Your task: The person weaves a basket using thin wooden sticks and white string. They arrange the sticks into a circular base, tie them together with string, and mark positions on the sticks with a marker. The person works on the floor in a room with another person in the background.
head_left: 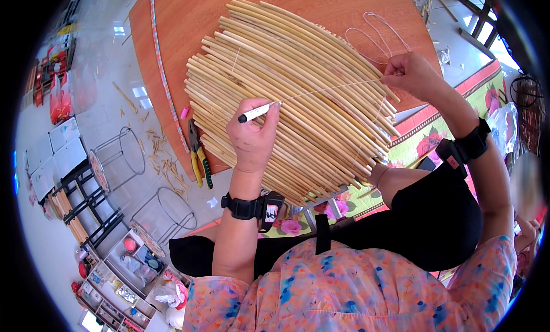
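Observation:
A mat of pale reed sticks (286, 68), laid side by side and stitched with thread in places, lies on the wooden table in front of me. My left hand (252, 137) rests over its near left part, closed around a white marker pen (255, 113) with a black end. A thin white thread (329, 90) runs taut across the sticks from near the marker to the right. Its right end is pinched in the fingers of my right hand (413, 75), raised at the mat's right edge. More slack thread (375, 37) loops beyond that hand.
Left of the mat on the brown table (344, 6) lie yellow-and-green-handled pliers (197, 154), a pink cap (184, 113) and a long patterned strip (162, 68). Stick offcuts (166, 169) and wire-framed stools (117, 157) stand on the floor at left. A floral cloth (427, 140) shows at right.

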A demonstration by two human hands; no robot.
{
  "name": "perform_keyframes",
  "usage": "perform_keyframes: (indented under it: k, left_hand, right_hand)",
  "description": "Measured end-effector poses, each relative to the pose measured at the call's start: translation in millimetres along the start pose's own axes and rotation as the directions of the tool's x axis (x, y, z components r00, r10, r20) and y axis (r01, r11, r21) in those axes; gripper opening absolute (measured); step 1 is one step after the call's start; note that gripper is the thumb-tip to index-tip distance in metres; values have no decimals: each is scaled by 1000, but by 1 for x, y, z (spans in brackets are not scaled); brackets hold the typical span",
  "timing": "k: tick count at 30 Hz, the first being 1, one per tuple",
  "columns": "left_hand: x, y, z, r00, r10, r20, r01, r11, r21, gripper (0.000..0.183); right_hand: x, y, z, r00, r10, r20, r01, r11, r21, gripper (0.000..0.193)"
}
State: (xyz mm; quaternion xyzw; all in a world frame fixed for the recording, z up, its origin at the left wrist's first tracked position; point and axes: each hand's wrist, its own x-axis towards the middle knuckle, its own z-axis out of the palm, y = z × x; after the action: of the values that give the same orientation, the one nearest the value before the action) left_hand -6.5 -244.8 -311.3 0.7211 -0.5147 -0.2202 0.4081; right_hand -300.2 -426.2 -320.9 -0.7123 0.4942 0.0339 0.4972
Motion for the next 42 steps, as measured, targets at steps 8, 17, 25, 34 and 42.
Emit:
perform_keyframes:
  k: [8, 17, 25, 34, 42]
  left_hand:
    - [8, 14, -8, 998, -28, -54, 24, 996, -82, 13]
    - [3, 18, 18, 998, 42, 45, -37, 993, -111, 15]
    - [7, 22, 26, 997, 48, 61, -44, 997, -60, 13]
    - [7, 19, 30, 996, 26, 80, -19, 996, -91, 13]
    - [13, 24, 19, 997, 73, -2, -72, 990, -121, 16]
  right_hand:
    - [-4, -6, 1, 1000, -17, -22, 17, 1000, 22, 16]
    - [-3, -6, -3, 1000, -4, 0, 4, 1000, 3, 21]
    - [-5, -10, 0, 999, -33, -34, 34, 999, 32, 18]
    - [-4, -9, 0, 1000, -1, -18, 2, 1000, 31, 19]
    - [-4, -6, 0, 999, -32, -23, 33, 999, 43, 20]
